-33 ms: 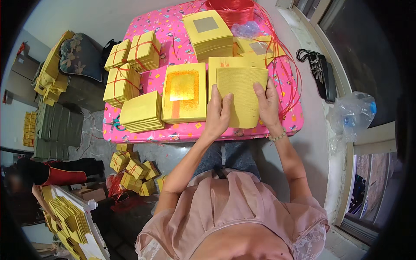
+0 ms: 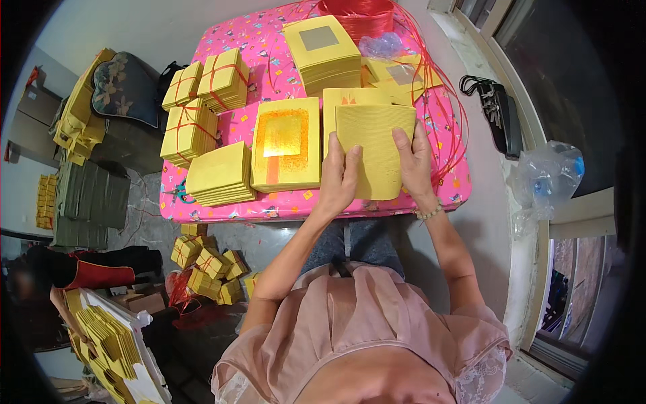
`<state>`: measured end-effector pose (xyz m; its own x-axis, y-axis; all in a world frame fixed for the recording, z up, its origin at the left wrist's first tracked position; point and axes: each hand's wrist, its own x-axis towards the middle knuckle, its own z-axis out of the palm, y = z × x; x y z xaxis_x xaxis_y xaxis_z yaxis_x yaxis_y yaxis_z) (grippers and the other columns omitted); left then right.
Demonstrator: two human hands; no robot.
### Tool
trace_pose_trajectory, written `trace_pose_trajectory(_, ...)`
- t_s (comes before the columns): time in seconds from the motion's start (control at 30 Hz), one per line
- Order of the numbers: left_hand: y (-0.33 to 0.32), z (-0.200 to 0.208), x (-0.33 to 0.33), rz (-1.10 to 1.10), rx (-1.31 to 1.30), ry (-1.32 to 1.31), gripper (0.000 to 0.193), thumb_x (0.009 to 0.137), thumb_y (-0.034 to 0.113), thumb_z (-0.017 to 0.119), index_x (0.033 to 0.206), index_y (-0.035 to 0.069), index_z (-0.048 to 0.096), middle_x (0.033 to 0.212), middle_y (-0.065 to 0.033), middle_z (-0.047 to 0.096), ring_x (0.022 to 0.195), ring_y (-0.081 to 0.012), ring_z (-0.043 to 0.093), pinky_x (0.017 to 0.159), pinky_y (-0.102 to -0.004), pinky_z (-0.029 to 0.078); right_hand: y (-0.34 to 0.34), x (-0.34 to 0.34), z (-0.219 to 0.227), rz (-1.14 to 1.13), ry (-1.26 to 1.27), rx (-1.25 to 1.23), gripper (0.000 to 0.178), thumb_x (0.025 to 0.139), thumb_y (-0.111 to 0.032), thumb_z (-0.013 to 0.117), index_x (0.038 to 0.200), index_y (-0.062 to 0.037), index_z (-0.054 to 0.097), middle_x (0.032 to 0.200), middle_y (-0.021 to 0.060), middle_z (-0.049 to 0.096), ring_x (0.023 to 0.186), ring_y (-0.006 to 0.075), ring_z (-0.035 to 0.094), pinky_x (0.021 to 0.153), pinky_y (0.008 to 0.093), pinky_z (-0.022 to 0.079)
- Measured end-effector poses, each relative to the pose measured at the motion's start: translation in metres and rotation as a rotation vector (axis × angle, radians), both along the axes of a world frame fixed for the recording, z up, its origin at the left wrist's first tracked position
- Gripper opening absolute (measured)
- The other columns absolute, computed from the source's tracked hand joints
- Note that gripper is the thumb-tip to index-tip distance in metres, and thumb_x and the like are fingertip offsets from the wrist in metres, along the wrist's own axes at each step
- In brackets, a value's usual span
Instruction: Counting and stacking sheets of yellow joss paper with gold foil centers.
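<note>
Between my two hands stands a stack of yellow paper (image 2: 371, 151), slightly bowed, its ribbed face toward me. My left hand (image 2: 338, 176) grips its left edge with the thumb on the near face. On the right edge, my right hand (image 2: 415, 163) holds it the same way, a beaded bracelet at the wrist. Behind it lies another yellow stack (image 2: 342, 96) with an orange print, mostly hidden. Left of my hands sits a stack topped by a sheet with a gold square (image 2: 282, 138). A plain folded yellow stack (image 2: 219, 174) lies beside that.
Bundles tied with red string (image 2: 188, 131) stand at the table's left, near scissors (image 2: 180, 191). A tall stack (image 2: 326, 57), red string roll (image 2: 356, 17) and loose red strands are at the back. More bundles (image 2: 210, 262) lie on the floor. At lower left, a person's arm (image 2: 64, 311) reaches over yellow paper.
</note>
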<state>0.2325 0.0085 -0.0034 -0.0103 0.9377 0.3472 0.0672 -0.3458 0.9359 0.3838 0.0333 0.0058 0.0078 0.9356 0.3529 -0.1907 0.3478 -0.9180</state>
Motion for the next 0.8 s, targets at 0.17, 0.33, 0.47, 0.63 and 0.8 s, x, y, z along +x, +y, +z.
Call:
trace_pose_trajectory(0.17,-0.001,-0.005,-0.001,0.010,0.013,0.008,0.027,0.103,0.017,0.047,0.121,-0.002,0.041,0.088,-0.0181,0.060,0.076,-0.0217,0.057,0.069,-0.0359,0.047,-0.003,0.000,-0.001,-0.037,-0.056,-0.004,0.023,0.102,-0.020,0.053,0.113,-0.0001,0.050,0.103,0.0047,0.059,0.093,0.0062,0.053,0.080,0.0237,0.046)
trace_pose_trajectory(0.33,0.002,-0.008,-0.004,0.040,0.079,0.037,0.029,0.103,0.017,0.046,0.123,-0.002,0.041,0.091,-0.0189,0.061,0.080,-0.0233,0.057,0.073,-0.0371,0.047,0.003,-0.001,0.003,-0.064,-0.041,0.001,0.019,0.102,-0.020,0.053,0.100,-0.0021,0.050,0.092,0.0016,0.056,0.084,0.0047,0.050,0.073,0.0228,0.045)
trace_pose_trajectory(0.47,0.000,-0.010,-0.007,0.010,-0.065,0.042,0.032,0.103,0.017,0.046,0.125,-0.004,0.042,0.101,-0.0209,0.061,0.089,-0.0235,0.058,0.080,-0.0348,0.047,0.005,0.000,-0.002,-0.103,-0.098,-0.013,0.020,0.102,-0.021,0.054,0.094,-0.0034,0.050,0.082,-0.0021,0.051,0.076,0.0029,0.046,0.068,0.0216,0.042)
trace_pose_trajectory(0.63,-0.003,-0.008,-0.013,-0.073,-0.077,-0.034,0.030,0.103,0.013,0.045,0.127,-0.003,0.043,0.110,-0.0139,0.060,0.099,-0.0180,0.054,0.089,-0.0308,0.044,0.008,0.019,-0.008,-0.068,-0.151,-0.061,0.021,0.102,-0.020,0.055,0.089,-0.0051,0.049,0.078,-0.0048,0.048,0.074,0.0015,0.043,0.065,0.0202,0.038)
trace_pose_trajectory(0.8,-0.002,-0.015,-0.014,-0.123,-0.142,-0.089,0.032,0.102,0.013,0.048,0.130,-0.001,0.043,0.115,-0.0127,0.058,0.105,-0.0145,0.051,0.095,-0.0302,0.041,0.004,0.022,-0.012,-0.010,-0.088,-0.103,0.023,0.102,-0.020,0.056,0.085,-0.0065,0.047,0.076,-0.0071,0.044,0.072,0.0005,0.040,0.063,0.0198,0.036)
